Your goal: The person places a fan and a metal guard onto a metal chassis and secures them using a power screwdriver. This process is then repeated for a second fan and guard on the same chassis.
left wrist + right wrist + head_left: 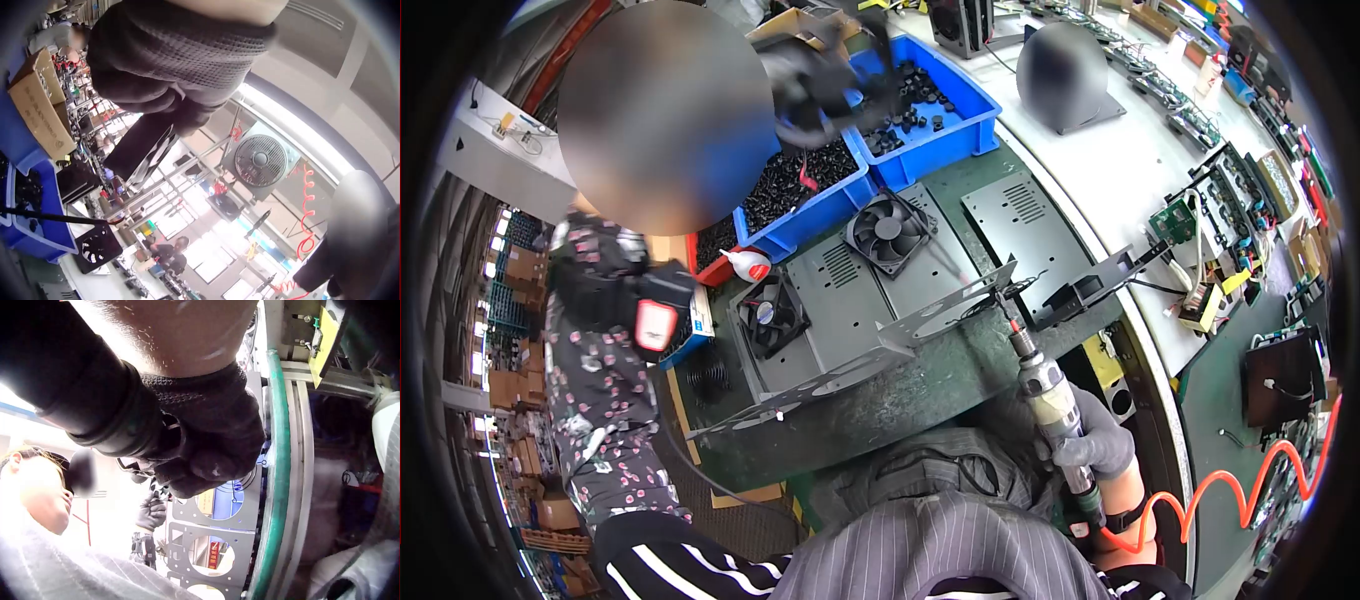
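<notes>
My right hand [1100,440], in a grey glove, grips a power screwdriver [1055,410] with its tip pointing up and away, close to the right end of a perforated metal panel [890,345] standing on edge. Raised above the blue bins, my gloved left hand [172,69] holds a black, fan-like part [134,150], blurred in the head view, with a red-ended cable hanging from it. A black fan [890,230] lies on a flat grey plate [825,285]; another fan [770,315] is at that plate's left.
Blue bins [800,238] of small black parts stand at the back. A white-and-red bottle [747,264] is beside them. Another grey plate [1025,225] lies to the right, near a black bracket [1090,285]. An orange coiled hose [1230,480] crosses the right side; circuit boards line the white bench.
</notes>
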{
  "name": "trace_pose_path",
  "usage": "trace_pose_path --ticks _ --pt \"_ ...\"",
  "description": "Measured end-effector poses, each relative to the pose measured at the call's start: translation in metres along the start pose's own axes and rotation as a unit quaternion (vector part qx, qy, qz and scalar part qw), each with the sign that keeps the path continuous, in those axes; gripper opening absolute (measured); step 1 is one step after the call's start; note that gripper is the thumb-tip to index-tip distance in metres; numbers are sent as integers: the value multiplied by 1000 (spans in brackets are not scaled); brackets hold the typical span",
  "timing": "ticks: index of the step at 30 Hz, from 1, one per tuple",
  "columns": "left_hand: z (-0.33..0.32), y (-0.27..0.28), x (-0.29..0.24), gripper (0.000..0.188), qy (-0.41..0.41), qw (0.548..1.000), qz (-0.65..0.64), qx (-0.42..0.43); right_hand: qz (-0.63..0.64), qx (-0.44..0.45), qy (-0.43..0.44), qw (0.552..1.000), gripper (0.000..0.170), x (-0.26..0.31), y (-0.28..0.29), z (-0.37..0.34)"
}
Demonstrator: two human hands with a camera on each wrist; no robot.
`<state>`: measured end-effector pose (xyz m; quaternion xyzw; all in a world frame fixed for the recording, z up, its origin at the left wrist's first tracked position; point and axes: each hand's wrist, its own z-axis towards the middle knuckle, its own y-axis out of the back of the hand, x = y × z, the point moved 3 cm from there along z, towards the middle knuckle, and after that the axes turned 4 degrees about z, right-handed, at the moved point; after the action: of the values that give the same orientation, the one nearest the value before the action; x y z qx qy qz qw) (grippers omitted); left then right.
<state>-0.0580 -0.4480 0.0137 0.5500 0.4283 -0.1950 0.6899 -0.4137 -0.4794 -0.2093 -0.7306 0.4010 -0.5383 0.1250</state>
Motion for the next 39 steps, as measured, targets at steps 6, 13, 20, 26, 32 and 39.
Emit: trace_pose_path --ticks 6,13,20,26,32,39 --pt "56 -53 2 27 -109 981 -117 107 -42 -9 15 999 78 3 -6 -1" --pt "41 -127 24 21 -238 958 -116 113 -40 1 6 999 71 2 -4 -1" --pt "13 -150 89 25 -373 813 379 237 -38 1 3 999 72 3 -4 -1" --pt "9 -128 101 22 -356 695 546 304 -1 1 -12 1000 80 2 -3 -1" --pt "-13 -147 74 17 -244 840 429 225 -14 4 -21 1000 83 -3 -1 1" --pt "-24 -184 94 32 -205 804 488 272 4 -15 -21 1000 85 -2 -7 -4"
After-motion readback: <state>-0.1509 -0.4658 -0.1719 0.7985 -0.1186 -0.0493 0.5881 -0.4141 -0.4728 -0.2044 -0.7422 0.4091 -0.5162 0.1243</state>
